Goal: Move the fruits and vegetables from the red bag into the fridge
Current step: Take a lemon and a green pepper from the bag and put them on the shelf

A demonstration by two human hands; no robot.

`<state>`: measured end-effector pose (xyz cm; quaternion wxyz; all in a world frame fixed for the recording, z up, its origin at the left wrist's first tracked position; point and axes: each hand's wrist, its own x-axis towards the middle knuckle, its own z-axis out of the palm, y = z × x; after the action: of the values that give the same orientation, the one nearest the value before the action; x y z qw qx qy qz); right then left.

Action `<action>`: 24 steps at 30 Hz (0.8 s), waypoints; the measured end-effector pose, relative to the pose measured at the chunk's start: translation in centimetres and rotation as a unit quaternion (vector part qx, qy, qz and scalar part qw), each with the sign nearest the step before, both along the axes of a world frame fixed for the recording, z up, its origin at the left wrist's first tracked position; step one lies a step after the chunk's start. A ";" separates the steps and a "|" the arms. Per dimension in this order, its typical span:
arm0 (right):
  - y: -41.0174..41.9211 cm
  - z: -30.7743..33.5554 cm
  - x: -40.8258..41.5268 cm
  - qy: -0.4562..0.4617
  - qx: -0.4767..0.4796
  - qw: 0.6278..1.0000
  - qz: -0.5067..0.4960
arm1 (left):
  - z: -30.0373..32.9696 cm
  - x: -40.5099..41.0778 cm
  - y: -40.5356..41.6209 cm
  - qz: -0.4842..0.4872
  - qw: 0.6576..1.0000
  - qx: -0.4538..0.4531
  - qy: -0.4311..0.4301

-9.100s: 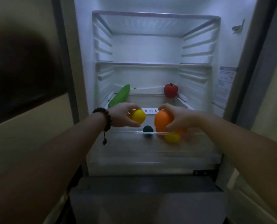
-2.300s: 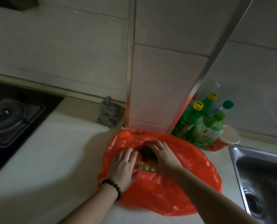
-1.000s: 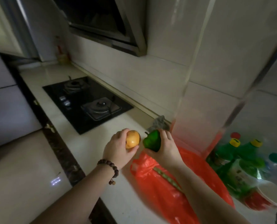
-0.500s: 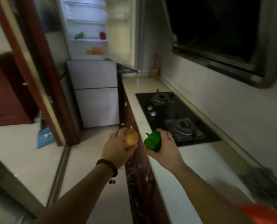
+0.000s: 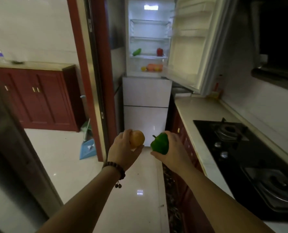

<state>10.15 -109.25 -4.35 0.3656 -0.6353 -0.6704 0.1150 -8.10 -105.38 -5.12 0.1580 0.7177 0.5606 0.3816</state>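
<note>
Holding both arms outstretched over the floor, the person carries one item per hand. The left hand point(image 5: 123, 149), wearing a bead bracelet point(image 5: 114, 169), curls its fingers round a yellow-orange fruit point(image 5: 137, 139). The right hand point(image 5: 173, 151) cups a green pepper point(image 5: 160, 143), stem pointing up and left, long axis roughly upright. Right of them, a black hob point(image 5: 241, 148) sits in the counter. Farther off, the fridge point(image 5: 147, 98) stands with its door point(image 5: 190, 47) open: a green vegetable point(image 5: 137, 52) and red pepper point(image 5: 159, 51) on one shelf, yellow and orange fruits point(image 5: 152, 67) in the compartment below.
</note>
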 end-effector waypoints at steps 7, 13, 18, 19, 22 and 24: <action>9.8 0.1 -0.9 0.005 0.008 1.000 0.015 | -0.3 -0.8 8.9 0.007 1.000 0.000 -0.006; 19.5 -0.7 1.2 0.008 0.014 1.000 0.019 | -0.9 1.2 18.0 0.019 1.000 0.000 0.007; 30.1 -0.4 5.0 0.006 0.013 1.000 0.020 | -0.4 3.9 28.4 0.033 0.999 0.001 0.007; 32.8 0.0 6.3 0.010 0.011 1.000 0.023 | 0.1 4.8 31.2 0.041 0.999 0.001 0.007; 38.1 1.2 8.4 0.006 0.003 1.000 0.028 | 1.7 6.6 36.4 0.055 0.998 0.008 0.017; 42.1 2.0 10.0 0.011 0.007 0.999 0.029 | 2.7 8.0 40.3 0.061 0.998 0.016 0.019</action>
<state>20.11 -67.11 -2.32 0.3737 -0.6118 -0.6853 0.1279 -0.14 -65.12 -2.40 0.1121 0.6917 0.6000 0.3859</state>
